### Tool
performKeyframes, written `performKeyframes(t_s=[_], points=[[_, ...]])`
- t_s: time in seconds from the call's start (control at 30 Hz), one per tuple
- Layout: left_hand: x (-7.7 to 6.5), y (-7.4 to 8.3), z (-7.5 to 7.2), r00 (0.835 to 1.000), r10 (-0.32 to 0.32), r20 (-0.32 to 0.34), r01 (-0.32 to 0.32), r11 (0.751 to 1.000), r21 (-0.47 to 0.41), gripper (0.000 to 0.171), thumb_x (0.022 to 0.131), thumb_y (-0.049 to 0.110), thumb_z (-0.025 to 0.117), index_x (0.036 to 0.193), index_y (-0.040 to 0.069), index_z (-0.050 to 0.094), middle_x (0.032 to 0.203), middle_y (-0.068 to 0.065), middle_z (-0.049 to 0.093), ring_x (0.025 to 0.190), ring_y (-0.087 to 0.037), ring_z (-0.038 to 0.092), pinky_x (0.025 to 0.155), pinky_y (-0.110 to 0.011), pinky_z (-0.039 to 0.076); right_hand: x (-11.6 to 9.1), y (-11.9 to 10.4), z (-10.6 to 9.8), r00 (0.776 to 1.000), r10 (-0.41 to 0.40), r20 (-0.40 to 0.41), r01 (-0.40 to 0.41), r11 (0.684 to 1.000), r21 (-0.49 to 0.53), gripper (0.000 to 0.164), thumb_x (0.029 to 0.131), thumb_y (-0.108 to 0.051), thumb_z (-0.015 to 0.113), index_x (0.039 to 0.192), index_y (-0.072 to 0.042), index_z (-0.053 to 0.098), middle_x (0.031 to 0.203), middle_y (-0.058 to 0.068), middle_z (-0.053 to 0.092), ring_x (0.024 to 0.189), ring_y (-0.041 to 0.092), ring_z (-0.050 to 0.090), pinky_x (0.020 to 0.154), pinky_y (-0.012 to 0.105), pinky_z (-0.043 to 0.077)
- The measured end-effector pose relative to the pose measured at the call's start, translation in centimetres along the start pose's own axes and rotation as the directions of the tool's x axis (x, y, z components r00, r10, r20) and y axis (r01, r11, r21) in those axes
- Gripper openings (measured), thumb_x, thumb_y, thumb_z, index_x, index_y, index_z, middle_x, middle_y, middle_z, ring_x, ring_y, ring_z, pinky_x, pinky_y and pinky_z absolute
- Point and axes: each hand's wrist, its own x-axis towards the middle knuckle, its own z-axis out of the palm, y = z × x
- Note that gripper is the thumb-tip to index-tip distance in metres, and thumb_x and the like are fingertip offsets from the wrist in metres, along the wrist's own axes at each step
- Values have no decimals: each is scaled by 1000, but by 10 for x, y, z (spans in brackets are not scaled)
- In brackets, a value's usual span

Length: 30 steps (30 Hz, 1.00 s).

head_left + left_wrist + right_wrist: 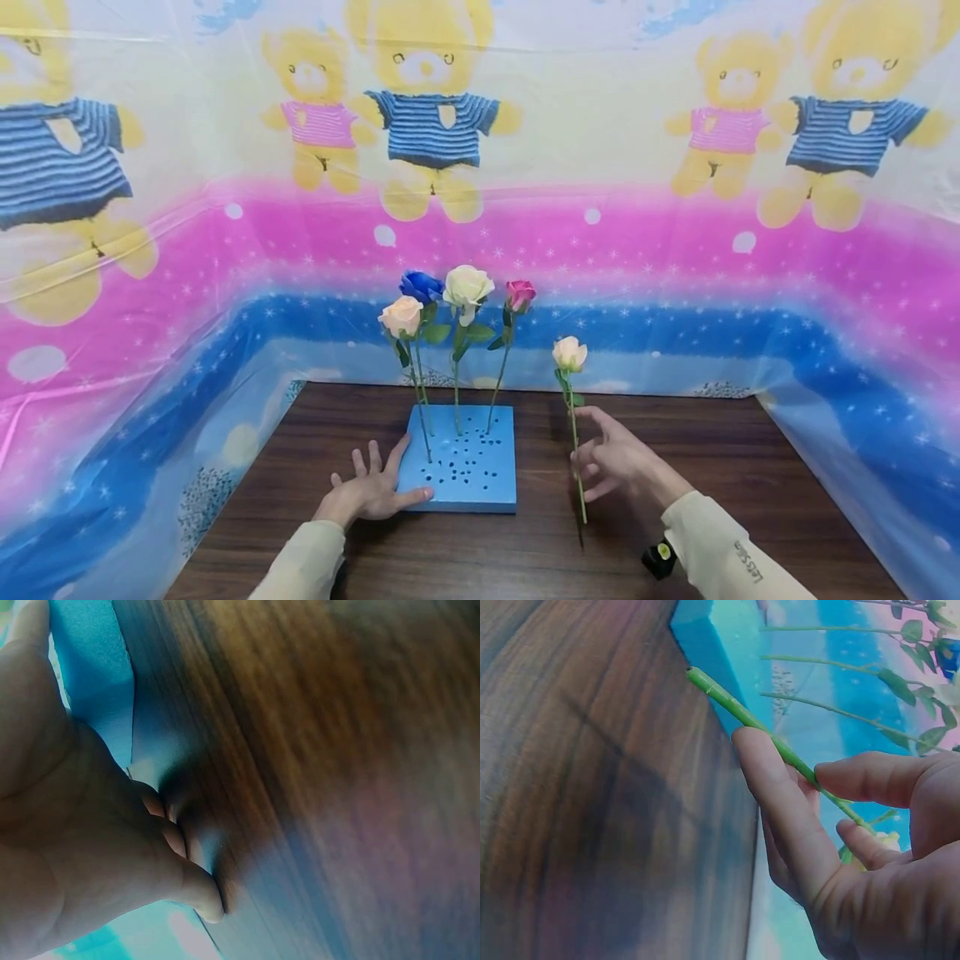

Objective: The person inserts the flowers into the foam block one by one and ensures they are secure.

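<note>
My right hand point(621, 458) pinches the green stem point(727, 700) of a cream rose point(571, 355) between thumb and fingers, the flower up and the stem's cut end lifted off the table. At the left edge of a blue foam block point(468, 497) rests my left hand point(369, 487), thumb on its top and the other fingers spread beside it. In the block stand a peach rose point(402, 317), a blue rose point(422, 286), a white rose point(468, 288) and a pink rose point(521, 295). Many small holes dot the block's top.
The dark wood table point(555, 558) reaches back to a printed cloth point(637, 333) with teddy bears, which hangs behind and along both sides. A small black object point(659, 559) sits at my right sleeve's cuff.
</note>
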Motion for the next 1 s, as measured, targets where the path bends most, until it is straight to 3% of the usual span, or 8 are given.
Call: performKeyframes(t_s=[0.3, 0.57, 0.73, 1.0], points=[[0, -1, -2, 1000, -2, 4, 2, 1000, 1, 122, 97, 86, 62, 181, 24, 0, 178, -40, -12, 163, -66, -12, 117, -93, -3, 0, -22, -7, 999, -36, -8, 36, 999, -32, 81, 106, 8, 55, 175, -22, 25, 135, 33, 65, 101, 44, 73, 71, 59, 68], [0, 1, -4, 1000, -3, 0, 3, 1000, -2, 121, 98, 84, 61, 181, 23, 0, 178, -40, -13, 164, -65, -12, 118, -93, -4, 5, -36, -9, 988, -156, 9, 156, 988, -20, 77, 113, -1, 60, 175, -29, 24, 126, 28, 67, 100, 37, 76, 74, 60, 68], [0, 2, -3, 1000, -4, 0, 4, 1000, 1, 120, 98, 84, 61, 181, 23, 0, 178, -40, -12, 164, -65, -12, 118, -92, -3, 9, -38, -8, 961, -274, 25, 274, 962, 22, 74, 114, -3, 62, 173, -34, 29, 122, 28, 66, 104, 37, 76, 78, 65, 67], [0, 2, -1, 1000, -7, 7, 7, 1000, 0, 120, 98, 84, 61, 181, 23, -1, 178, -40, -12, 164, -65, -11, 118, -92, -3, 12, -41, -1, 898, -438, 35, 438, 899, 12, 75, 114, -7, 65, 172, -38, 30, 116, 26, 66, 103, 36, 77, 76, 63, 67]])
